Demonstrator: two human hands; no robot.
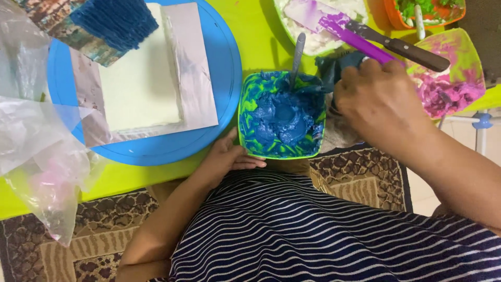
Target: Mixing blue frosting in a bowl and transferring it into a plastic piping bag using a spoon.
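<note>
holding green tub (244,116) of blue icing, left hand (225,156) cups its near corner. spoon (297,55) stands in it, handle pointing away. right hand (377,102) beside, fingers' grip unclear.

What you cannot see from your head camera

Your right hand (378,99) covers the dark blue thing under its fingers, so you cannot tell what it is or how you grip it. Your left hand (227,156) cups the green tub (245,130) of blue cream from below, its fingertips hidden under the tub's base. The spoon (297,52) bowl is buried in the cream. The top edge cuts off the white bowl (302,44), the orange bowl (391,18) and the blue turntable (229,68). The blue textured block (117,21) hides the cake's (141,83) far corner. The plastic bag (47,177) blurs what lies beneath it.
</note>
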